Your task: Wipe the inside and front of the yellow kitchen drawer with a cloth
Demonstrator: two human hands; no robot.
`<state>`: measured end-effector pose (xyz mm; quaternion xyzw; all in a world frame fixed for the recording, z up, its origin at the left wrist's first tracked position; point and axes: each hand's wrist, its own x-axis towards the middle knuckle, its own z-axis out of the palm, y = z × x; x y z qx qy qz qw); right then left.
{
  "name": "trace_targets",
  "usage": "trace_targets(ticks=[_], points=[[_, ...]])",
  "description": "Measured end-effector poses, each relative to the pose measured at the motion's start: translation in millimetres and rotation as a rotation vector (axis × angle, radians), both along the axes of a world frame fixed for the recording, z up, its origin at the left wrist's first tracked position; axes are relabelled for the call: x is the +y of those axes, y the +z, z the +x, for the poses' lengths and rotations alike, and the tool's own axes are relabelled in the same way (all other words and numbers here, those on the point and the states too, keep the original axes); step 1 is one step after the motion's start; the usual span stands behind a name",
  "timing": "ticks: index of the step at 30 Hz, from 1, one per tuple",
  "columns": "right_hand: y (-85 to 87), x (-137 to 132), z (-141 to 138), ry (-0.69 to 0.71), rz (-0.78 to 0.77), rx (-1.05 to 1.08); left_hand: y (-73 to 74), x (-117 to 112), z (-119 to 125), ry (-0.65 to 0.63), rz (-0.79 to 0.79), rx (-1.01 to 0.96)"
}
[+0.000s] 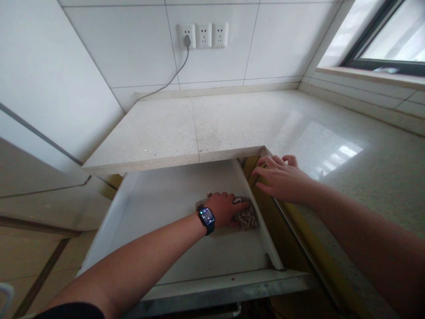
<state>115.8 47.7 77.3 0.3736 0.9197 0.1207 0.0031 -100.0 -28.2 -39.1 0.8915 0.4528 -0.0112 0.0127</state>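
Note:
My left hand (223, 210), wearing a dark smartwatch (207, 216) on its wrist, reaches down into a pulled-out white drawer (146, 199). It presses on a brown-and-white patterned cloth (247, 217) that lies crumpled on the drawer floor by the right side wall. The hand covers part of the cloth, and its fingers are bent over it. My right hand (282, 178) hovers by the inner corner of the countertop, to the right of the drawer. Its fingers are apart and slightly curled, with nothing in them.
A pale stone countertop (239, 117) runs above the drawer and along the right. Wall sockets (203, 35) are at the back, one with a grey plug and cable (179, 68). A white cabinet or appliance (49, 57) stands at left; a window (395, 40) is at upper right.

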Motion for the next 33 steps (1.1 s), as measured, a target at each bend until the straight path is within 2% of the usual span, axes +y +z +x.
trace_targets(ticks=[8, 21, 33], points=[[1.5, 0, -1, -0.012, -0.015, -0.007, 4.0, 5, -1, 0.026, -0.025, -0.002], [4.3, -3, -3, -0.011, -0.031, -0.013, 3.0, 73, -18, 0.321, -0.023, -0.072], [5.8, -4, -4, -0.020, -0.031, -0.028, 1.8, 103, -25, 0.457, -0.054, -0.133]])
